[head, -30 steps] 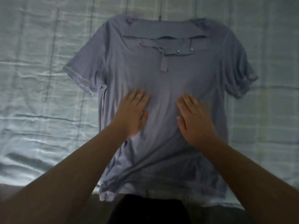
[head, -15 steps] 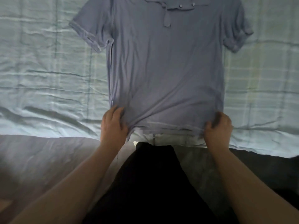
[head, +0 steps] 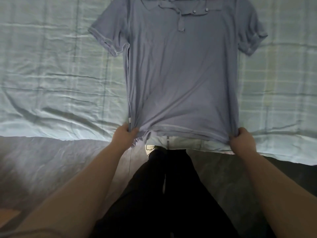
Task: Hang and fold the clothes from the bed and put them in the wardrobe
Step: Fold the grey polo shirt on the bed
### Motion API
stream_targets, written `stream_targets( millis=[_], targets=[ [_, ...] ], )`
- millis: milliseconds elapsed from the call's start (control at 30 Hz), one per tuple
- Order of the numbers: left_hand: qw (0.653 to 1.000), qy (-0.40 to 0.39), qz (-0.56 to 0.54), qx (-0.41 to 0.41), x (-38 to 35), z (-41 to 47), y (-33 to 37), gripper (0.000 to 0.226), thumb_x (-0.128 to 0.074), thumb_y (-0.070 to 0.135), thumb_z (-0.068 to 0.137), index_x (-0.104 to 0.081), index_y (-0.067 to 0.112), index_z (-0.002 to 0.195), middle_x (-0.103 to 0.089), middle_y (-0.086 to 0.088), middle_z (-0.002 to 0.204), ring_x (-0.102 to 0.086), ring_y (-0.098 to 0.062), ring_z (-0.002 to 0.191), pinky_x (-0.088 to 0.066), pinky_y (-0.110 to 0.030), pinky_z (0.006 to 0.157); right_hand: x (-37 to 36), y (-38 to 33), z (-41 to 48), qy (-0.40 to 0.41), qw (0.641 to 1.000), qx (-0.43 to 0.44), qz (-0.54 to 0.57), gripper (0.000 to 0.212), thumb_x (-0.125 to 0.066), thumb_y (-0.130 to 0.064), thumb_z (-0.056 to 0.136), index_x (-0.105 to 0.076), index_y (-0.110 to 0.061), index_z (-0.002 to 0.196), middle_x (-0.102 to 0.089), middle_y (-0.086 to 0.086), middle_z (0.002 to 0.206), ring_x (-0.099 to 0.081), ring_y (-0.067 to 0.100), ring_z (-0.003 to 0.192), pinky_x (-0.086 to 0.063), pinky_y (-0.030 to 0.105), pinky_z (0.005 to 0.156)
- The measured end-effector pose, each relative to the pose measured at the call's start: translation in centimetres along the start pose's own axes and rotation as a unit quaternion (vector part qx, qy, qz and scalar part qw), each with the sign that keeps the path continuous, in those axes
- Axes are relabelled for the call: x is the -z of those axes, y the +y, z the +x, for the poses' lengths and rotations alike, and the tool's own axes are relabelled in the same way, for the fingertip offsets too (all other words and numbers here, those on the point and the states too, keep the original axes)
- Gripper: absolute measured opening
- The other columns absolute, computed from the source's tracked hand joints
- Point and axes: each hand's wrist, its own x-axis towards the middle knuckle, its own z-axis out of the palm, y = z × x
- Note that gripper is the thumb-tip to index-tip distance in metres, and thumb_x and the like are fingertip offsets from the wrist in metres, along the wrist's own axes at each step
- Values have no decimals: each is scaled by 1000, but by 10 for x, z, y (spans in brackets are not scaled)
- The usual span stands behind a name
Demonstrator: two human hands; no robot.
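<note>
1. Location: the shirt lies front-up on the bed. Its collar is toward the far side and its hem is at the near edge, where the person stands.
2. Hands: the left hand is clamped on one hem corner, fingers curled round the cloth. The right hand grips the other corner the same way. The two are well apart, across the shirt's full width.
3. Step, as judged: drawing the body taut so it lies flat for folding.
4. Recommendation: pull both corners with equal force, straight toward the near edge. An uneven tug would likely skew the side seams. Stop before the hem slides off the mattress, then set it down square.
5. Condition: a grey-blue, short-sleeved garment with pale trim at cuffs and hem. The sleeves are spread outward. Two pale buttons show at the placket. Shallow creases fan upward from each gripped corner, and the middle panel looks smooth.
</note>
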Motion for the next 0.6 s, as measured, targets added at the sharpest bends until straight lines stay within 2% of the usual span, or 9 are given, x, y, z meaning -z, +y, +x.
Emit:
stream_targets(
  millis=[100, 167, 267, 333, 400, 467, 500, 533, 600],
  targets=[
    [999, 19, -42, 1, 1, -8, 0, 23, -55, 35, 99, -61, 15, 109, -68, -3, 92, -64, -18, 79, -49, -28, 62, 4, 7, -3, 15, 1000, -8, 26, 22, -51, -3, 89, -50, 2, 110, -60, 26, 104, -58, 44, 100, -39, 39, 77],
    [995, 32, -91, 8, 3, -11, -4, 30, -57, 36, 98, -60, 11, 116, -67, -2, 98, -63, -16, 85, -44, -26, 66, 10, 10, -3, 21, 997, -26, 71, 28, -51, -9, 89, -51, 2, 116, -60, 25, 106, -58, 43, 101, -40, 39, 79],
    [995, 29, -100, -10, 9, -17, -10, 36, -62, 39, 95, -57, 12, 117, -65, -1, 105, -63, -16, 90, -45, -25, 67, 22, 18, -6, 28, 984, -57, 164, 31, -53, -14, 86, -60, 1, 111, -64, 20, 87, -63, 37, 80, -47, 40, 70],
    [994, -1, -110, -5, 13, -20, -10, 33, -64, 41, 94, -55, 18, 115, -64, 3, 104, -62, -12, 91, -46, -24, 67, 31, 23, -9, 15, 959, -80, 272, 25, -54, -9, 90, -61, 1, 112, -58, 13, 79, -57, 26, 66, -50, 34, 59],
    [991, -36, -130, 19, 17, -21, -10, 28, -65, 38, 94, -58, 19, 112, -67, -1, 106, -64, -19, 95, -52, -31, 72, 39, 25, -15, -11, 918, -101, 383, 18, -53, -6, 95, -60, -5, 112, -58, 9, 87, -56, 19, 72, -52, 25, 55],
    [973, -82, -210, 54, 20, -19, -14, 27, -68, 22, 93, -61, 7, 114, -69, -16, 113, -66, -34, 102, -55, -48, 89, 40, 28, -14, -29, 860, -128, 492, 23, -49, -2, 97, -59, -11, 115, -61, 12, 106, -61, 23, 89, -57, 29, 68],
    [957, -106, -262, 70, 21, -17, -16, 31, -67, 12, 92, -60, 2, 120, -68, -20, 115, -65, -36, 101, -53, -49, 93, 39, 30, -12, -34, 837, -143, 527, 24, -48, -1, 98, -59, -13, 115, -60, 13, 112, -62, 26, 94, -57, 35, 74],
    [941, -122, -306, 82, 22, -17, -17, 35, -65, 4, 91, -57, -2, 125, -67, -21, 113, -63, -36, 98, -54, -45, 89, 40, 29, -12, -40, 824, -154, 543, 23, -47, -1, 98, -58, -15, 112, -60, 12, 115, -63, 28, 95, -56, 38, 76],
    [922, -126, -353, 100, 19, -16, -19, 39, -62, -5, 90, -53, -6, 128, -64, -17, 106, -59, -32, 88, -51, -33, 71, 39, 27, -14, -45, 816, -162, 554, 22, -47, -2, 99, -57, -16, 113, -60, 11, 115, -65, 29, 95, -57, 39, 73]
  ],
)
